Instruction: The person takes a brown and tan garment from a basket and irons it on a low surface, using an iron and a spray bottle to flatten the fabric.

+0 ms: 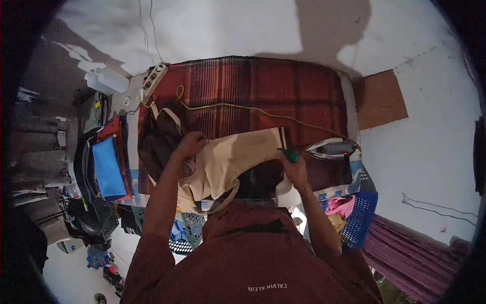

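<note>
A beige and dark brown garment (243, 148) lies across a red plaid cloth (296, 83), with one beige sleeve spread to the right and dark stripes at its cuff. My left hand (191, 145) pinches the beige fabric near the upper end of this sleeve. Beside the cuff, my right hand (295, 169) grips a spray bottle (285, 190) with a green head and a whitish body. To the right of that hand, a clothes iron (331, 149) rests on the cloth, a small red light showing on it. Its yellowish cord (243, 107) runs left behind the sleeve.
A power strip (155, 80) sits at the back left corner. Folded clothes (109, 167) are stacked at the left edge, near white plastic jugs (112, 79). A blue basket (360, 220) holding clothes stands below right, and another basket (191, 228) is below left. Brown cardboard (381, 100) lies beyond the right edge.
</note>
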`<action>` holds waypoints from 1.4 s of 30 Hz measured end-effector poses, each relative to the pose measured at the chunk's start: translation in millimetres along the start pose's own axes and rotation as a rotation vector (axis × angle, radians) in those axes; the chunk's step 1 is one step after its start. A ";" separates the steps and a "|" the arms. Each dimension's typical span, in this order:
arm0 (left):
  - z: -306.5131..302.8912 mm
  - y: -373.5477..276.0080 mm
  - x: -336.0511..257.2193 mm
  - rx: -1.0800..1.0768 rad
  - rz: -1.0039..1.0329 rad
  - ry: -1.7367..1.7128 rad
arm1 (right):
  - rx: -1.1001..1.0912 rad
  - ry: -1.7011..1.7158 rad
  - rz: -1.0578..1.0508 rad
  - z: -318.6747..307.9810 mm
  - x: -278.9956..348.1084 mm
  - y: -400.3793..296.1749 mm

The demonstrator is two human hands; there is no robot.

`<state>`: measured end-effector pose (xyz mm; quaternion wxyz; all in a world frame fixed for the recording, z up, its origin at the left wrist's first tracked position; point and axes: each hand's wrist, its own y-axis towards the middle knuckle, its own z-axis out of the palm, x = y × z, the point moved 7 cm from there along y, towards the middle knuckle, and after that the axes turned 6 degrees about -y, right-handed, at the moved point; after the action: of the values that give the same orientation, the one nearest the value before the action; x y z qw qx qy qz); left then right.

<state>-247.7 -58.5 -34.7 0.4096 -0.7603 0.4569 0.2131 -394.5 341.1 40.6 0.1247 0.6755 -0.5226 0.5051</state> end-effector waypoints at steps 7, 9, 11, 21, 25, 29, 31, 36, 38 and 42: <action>1.0 -3.6 5.4 -0.016 -0.010 -0.028 | -0.386 0.050 -0.143 -97.8 76.8 54.4; 0.5 -2.7 11.2 -0.011 0.019 -0.027 | -0.394 -0.027 -0.255 -127.6 96.4 108.3; 3.0 3.7 12.8 0.037 -0.023 -0.049 | -0.591 -0.164 -0.439 -147.0 118.2 160.0; -1.7 0.2 26.4 -0.021 -0.011 -0.005 | -0.317 -0.297 -0.488 -126.6 130.0 259.1; 19.0 41.9 -5.8 0.053 0.050 -0.029 | -0.546 -0.918 -0.723 -200.2 68.8 236.4; 2.8 -2.5 6.6 -0.007 -0.106 -0.078 | 0.345 -1.355 -0.406 -170.5 -12.6 133.1; -0.7 -4.4 -2.6 -0.028 -0.046 -0.022 | 0.485 -1.515 -0.355 -166.2 -29.0 77.9; 3.6 12.5 -7.1 0.021 0.011 -0.042 | 0.274 -1.321 -0.452 -148.9 -61.4 60.3; -0.4 1.2 -7.4 -0.003 0.019 0.010 | 0.223 -1.145 -0.434 -101.5 1.8 40.4; 4.7 12.5 4.2 0.023 0.082 -0.006 | 0.351 -0.991 -0.466 -5.9 59.2 28.5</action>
<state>-256.2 -59.9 -45.7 0.4104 -0.7356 0.4890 0.2266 -424.8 298.9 81.2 -0.1411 0.9395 -0.2640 0.1666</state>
